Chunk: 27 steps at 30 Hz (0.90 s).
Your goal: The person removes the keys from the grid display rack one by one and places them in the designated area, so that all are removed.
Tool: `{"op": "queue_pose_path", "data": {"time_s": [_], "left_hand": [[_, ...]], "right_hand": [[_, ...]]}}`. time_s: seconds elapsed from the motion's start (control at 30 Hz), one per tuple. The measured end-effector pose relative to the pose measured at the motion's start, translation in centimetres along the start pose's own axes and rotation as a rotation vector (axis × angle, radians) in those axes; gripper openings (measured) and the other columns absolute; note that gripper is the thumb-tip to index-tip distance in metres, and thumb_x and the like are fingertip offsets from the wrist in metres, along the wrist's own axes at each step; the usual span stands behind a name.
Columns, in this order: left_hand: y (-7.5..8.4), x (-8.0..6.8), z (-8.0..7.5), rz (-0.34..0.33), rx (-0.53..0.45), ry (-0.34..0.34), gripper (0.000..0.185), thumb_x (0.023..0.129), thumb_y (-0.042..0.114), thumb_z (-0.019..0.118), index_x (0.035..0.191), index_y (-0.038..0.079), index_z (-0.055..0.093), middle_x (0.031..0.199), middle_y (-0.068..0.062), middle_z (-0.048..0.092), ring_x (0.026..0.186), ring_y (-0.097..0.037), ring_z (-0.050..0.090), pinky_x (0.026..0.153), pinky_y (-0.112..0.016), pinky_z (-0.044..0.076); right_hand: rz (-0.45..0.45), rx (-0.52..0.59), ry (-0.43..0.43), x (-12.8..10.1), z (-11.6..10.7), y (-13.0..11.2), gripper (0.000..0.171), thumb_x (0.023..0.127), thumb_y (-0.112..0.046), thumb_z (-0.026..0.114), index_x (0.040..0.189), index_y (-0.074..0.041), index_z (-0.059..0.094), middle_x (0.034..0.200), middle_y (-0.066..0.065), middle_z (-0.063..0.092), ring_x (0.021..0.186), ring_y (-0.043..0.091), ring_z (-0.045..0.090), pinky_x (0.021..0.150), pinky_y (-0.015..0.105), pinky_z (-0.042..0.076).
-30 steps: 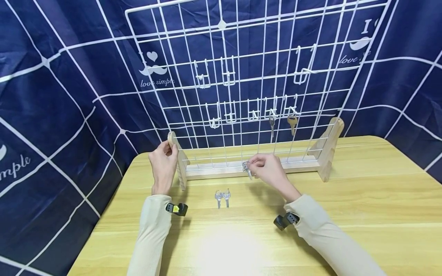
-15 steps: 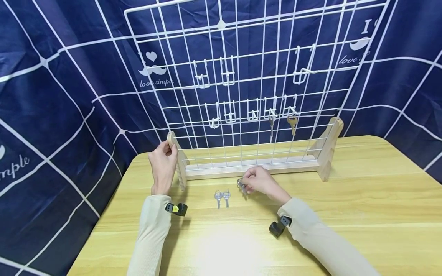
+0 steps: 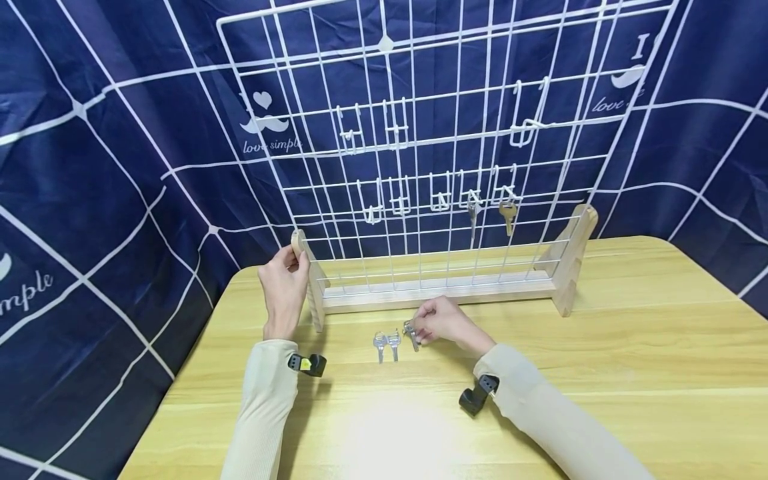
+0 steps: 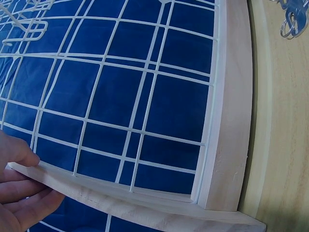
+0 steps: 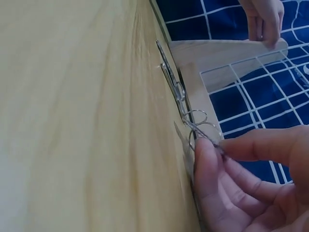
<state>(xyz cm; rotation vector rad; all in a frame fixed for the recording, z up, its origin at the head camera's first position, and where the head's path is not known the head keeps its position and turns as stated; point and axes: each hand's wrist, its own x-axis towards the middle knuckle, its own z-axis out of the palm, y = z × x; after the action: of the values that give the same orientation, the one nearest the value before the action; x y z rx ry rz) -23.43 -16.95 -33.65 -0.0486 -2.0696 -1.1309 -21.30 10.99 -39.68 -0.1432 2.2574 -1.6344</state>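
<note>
My left hand (image 3: 283, 287) grips the top of the rack's left wooden upright (image 3: 316, 293), thumb on one side and fingers on the other in the left wrist view. My right hand (image 3: 447, 323) pinches a silver key (image 3: 412, 335) with a thin wire ring between thumb and forefinger, close over the table. Just left of it, two silver keys (image 3: 387, 344) lie side by side, blades pointing toward me. In the right wrist view the wire rings (image 5: 197, 116) cross close to the fingertips.
Before me stands a white wire grid rack (image 3: 432, 140) on a wooden base (image 3: 438, 291). Several wire hooks hang on it; a dark key (image 3: 472, 215) and a brass-coloured key (image 3: 508, 215) hang at the lower right. Blue curtain (image 3: 90, 233) surrounds the wooden table (image 3: 630, 347).
My right hand has moved down and left with the key, from in front of the rack's base to beside the two lying keys. My left hand stays on the upright.
</note>
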Motion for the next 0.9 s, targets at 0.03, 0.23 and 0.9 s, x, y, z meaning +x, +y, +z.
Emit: {"op": "queue_pose_path", "data": {"time_s": [0.03,0.23,0.9], "left_hand": [[0.0,0.0,0.0,0.000,0.001,0.000,0.021,0.098,-0.006,0.067,0.113,-0.019,0.074,0.101,-0.030,0.078,0.089,-0.043,0.079,0.082,-0.055,0.064],[0.1,0.1,0.0,-0.008,0.000,0.001,0.021,0.098,-0.006,0.067,0.113,-0.019,0.074,0.102,-0.031,0.077,0.089,-0.043,0.079,0.083,-0.054,0.064],[0.2,0.0,0.0,-0.023,-0.008,-0.019,0.022,0.100,-0.005,0.065,0.114,-0.019,0.074,0.103,-0.031,0.077,0.089,-0.042,0.079,0.083,-0.054,0.065]], "right_hand": [[0.014,-0.005,0.002,-0.1,0.0,0.0,0.006,0.097,0.010,0.066,0.098,0.012,0.072,0.084,0.017,0.074,0.063,0.014,0.067,0.063,0.024,0.063],[0.077,-0.032,-0.012,-0.5,0.2,-0.2,0.004,0.097,0.009,0.068,0.096,0.013,0.071,0.077,0.017,0.072,0.056,0.012,0.066,0.058,0.022,0.061],[0.120,-0.087,-0.045,-1.5,0.7,-0.5,0.004,0.097,0.011,0.068,0.096,0.011,0.071,0.079,0.020,0.072,0.058,0.015,0.069,0.062,0.027,0.064]]}}
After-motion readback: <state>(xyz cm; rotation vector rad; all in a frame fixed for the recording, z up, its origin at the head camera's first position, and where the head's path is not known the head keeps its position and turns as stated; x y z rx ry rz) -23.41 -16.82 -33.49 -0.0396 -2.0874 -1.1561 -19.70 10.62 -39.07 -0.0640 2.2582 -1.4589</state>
